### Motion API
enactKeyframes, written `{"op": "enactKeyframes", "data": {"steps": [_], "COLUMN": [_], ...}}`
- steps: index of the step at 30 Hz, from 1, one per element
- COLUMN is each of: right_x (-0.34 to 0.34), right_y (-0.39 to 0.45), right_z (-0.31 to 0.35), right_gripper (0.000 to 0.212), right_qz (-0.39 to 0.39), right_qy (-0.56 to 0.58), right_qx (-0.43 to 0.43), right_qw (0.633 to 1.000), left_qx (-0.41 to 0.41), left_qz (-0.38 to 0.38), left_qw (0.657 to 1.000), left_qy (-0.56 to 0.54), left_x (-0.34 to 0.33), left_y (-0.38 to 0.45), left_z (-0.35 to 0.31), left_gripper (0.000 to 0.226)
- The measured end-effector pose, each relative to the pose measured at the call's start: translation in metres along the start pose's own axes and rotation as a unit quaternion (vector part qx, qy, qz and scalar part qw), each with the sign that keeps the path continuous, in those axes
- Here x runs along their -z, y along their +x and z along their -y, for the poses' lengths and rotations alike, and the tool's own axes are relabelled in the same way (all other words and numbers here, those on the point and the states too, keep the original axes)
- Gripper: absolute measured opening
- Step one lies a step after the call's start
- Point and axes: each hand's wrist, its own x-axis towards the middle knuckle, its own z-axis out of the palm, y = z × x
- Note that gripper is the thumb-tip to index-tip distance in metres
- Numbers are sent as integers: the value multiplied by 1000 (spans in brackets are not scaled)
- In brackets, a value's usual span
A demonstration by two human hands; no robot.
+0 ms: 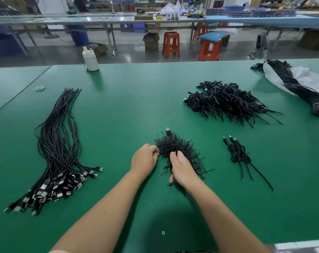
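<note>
Right hand (182, 170) grips a cable (168, 132) over the tie pile (184, 145) at mid-table. Left hand (144, 159) pinches a tie (157, 152) at the pile's left edge. Open mat (127, 110) surrounds them. Far right, a bag (304, 77) holds a bundle (291, 83).

— What's in the middle, right in front of you?
— Your black cable (175, 146), bent into a loop, its silver USB plug (167, 131) pointing away from you.
— And underneath?
— Your heap of thin black ties (185, 146), lying on the green counter (136, 106), loose ends bristling in every direction.
</note>
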Motion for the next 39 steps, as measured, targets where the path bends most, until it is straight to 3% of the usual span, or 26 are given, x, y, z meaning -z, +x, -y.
{"op": "enactKeyframes", "data": {"steps": [9, 14, 18, 21, 23, 30, 35, 37, 39], "right_x": [2, -1, -6, -11, -14, -15, -13, -14, -14], "right_y": [-2, 0, -2, -7, -8, -5, 0, 1, 1], "right_z": [-3, -4, -1, 2, 3, 4, 0, 0, 1], "right_gripper": [35, 25, 29, 30, 28, 25, 29, 30, 28], "right_qz": [-16, -13, 12, 26, 32, 10, -24, -8, 25], "right_qy": [-27, -30, -42, -54, -63, -44, -8, 44, 131], "right_qx": [43, 59, 83, 112, 114, 94, 73, 47, 17], "right_qw": [999, 998, 996, 992, 991, 995, 997, 998, 991], "left_qx": [14, 67, 148, 172, 144, 66, -74, -172, -287], "left_qz": [20, 2, -36, 3, 29, 61, 35, -20, -104], "left_qw": [999, 996, 961, 907, 902, 940, 988, 985, 946], "left_qy": [-22, -59, -231, -385, -407, -329, -129, 8, 112], "left_x": [5, 14, 28, 36, 41, 56, 63, 66, 70], "left_y": [-10, -23, -28, -36, -42, -41, -43, -45, -46], "left_z": [11, 14, 0, -16, -24, -25, -28, -32, -34], "left_gripper": [28, 17, 12, 11, 14, 12, 12, 7, 6]}}
